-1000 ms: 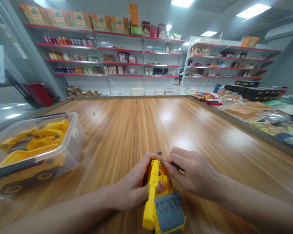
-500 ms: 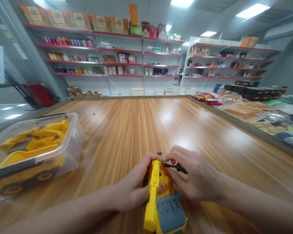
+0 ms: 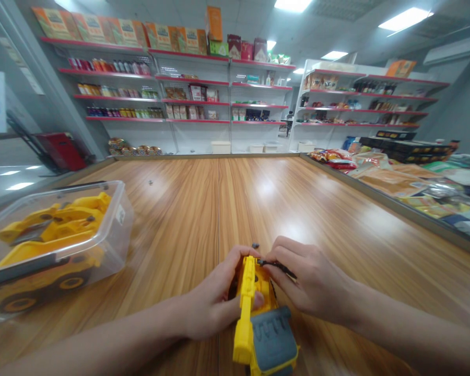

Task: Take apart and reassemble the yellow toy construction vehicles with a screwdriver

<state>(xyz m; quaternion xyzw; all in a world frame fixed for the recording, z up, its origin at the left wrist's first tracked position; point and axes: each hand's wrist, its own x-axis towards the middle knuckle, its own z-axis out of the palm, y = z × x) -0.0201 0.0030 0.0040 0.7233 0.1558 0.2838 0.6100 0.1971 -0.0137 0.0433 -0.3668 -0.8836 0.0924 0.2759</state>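
A yellow toy construction truck (image 3: 244, 326) with a grey ribbed part lies at the front of the wooden table, its long yellow arm pointing toward me. My left hand (image 3: 215, 297) is wrapped round its left side, thumb pressed on the body. In my right hand (image 3: 307, 277) is a small black screwdriver (image 3: 284, 268), held between thumb and fingers. Its tip meets the far right end of the toy, near the base of the arm. A small dark piece, perhaps a screw (image 3: 255, 245), rests on the table just beyond the toy.
At the left stands a clear plastic box (image 3: 121, 214) holding several yellow toy vehicle parts. Another tiny grey piece (image 3: 151, 183) lies farther back on the table (image 3: 188, 209). Packaged goods (image 3: 395, 177) are heaped along the right edge, and stocked shelves (image 3: 191, 122) stand behind.
The fingers of my right hand have shifted along the screwdriver toward its tip, covering more of it. The toy has moved very slightly; my left hand keeps its hold.
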